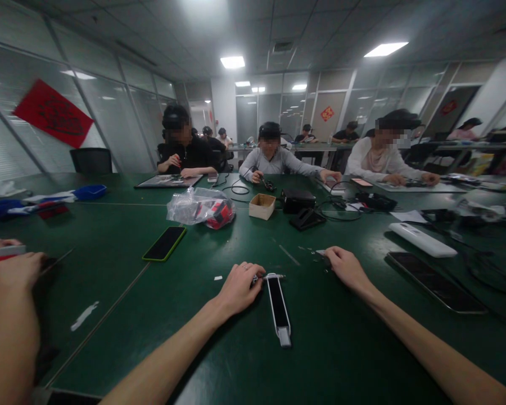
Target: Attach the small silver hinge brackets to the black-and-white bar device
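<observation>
On the green table, left hand grips the slim device; right hand rests, fingers curled loosely.

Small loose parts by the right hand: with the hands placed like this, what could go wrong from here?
1. The tiny parts lie scattered on the dark green table right at the right hand; a sweep of that hand could scatter or lose them.
2. The left hand touches only the top end of the narrow opened device, so it may pivot or slide.
3. A phone lies close beside the right forearm and could get nudged.
</observation>
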Demonstrator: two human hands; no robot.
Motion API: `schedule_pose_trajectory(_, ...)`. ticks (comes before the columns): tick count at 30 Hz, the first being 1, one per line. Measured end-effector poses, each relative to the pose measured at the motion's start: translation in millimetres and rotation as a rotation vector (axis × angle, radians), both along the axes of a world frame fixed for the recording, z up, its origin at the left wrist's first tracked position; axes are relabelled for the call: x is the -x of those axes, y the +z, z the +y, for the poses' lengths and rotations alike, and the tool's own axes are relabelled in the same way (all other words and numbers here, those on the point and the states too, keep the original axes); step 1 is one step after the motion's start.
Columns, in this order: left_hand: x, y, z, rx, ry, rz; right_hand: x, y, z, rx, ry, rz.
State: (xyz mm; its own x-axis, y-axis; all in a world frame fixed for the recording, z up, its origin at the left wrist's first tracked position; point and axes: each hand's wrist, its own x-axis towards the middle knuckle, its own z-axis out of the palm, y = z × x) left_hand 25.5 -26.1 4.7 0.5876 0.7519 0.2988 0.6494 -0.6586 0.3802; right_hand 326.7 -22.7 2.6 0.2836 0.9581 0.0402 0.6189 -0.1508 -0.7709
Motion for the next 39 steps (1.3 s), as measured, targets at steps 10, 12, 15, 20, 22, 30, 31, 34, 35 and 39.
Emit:
schedule_pose_trajectory(10, 0.0, -0.5, 0.4, 0.006, 0.005, 0.003, 13.8, 4.9, -6.3, -0.017, 0.159, 0.022)
schedule_pose_trajectory(12, 0.2, -0.4, 0.3, 0.008, 0.003, 0.004, 28.8, 8.3, -15.4, -0.007, 0.275, -0.049)
schedule_pose_trajectory(15, -0.2, 0.3, -0.1, 0.004, 0.007, 0.005, 55.2, 11.9, -29.0, -0.023, 0.387, -0.158)
schedule_pose_trajectory(20, -1.9, 3.2, -1.4, 0.009, 0.012, 0.004, 82.7, 6.9, -36.9, -0.098, 0.42, -0.243)
schedule_pose_trajectory(22, -2.0, 3.4, -1.5, 0.008, 0.01, 0.001, 85.0, 2.8, -36.1, -0.129, 0.434, -0.251)
schedule_pose_trajectory(30, -1.5, 0.8, -0.1, -0.003, 0.006, 0.003, 81.9, -2.9, -34.5, -0.136, 0.429, -0.225)
schedule_pose_trajectory(31, -1.6, 0.8, 0.0, -0.004, 0.007, 0.001, 81.7, -2.2, -34.7, -0.131, 0.433, -0.222)
schedule_pose_trajectory(34, -2.1, 0.8, -0.1, -0.004, 0.007, 0.0, 80.7, 0.0, -35.4, -0.116, 0.446, -0.211)
schedule_pose_trajectory(35, -2.2, 0.8, -0.2, -0.004, 0.006, 0.001, 80.3, 0.5, -35.5, -0.114, 0.45, -0.208)
schedule_pose_trajectory(39, -2.1, 0.4, -0.7, -0.003, 0.008, -0.007, 78.7, 0.6, -35.1, -0.132, 0.49, -0.225)
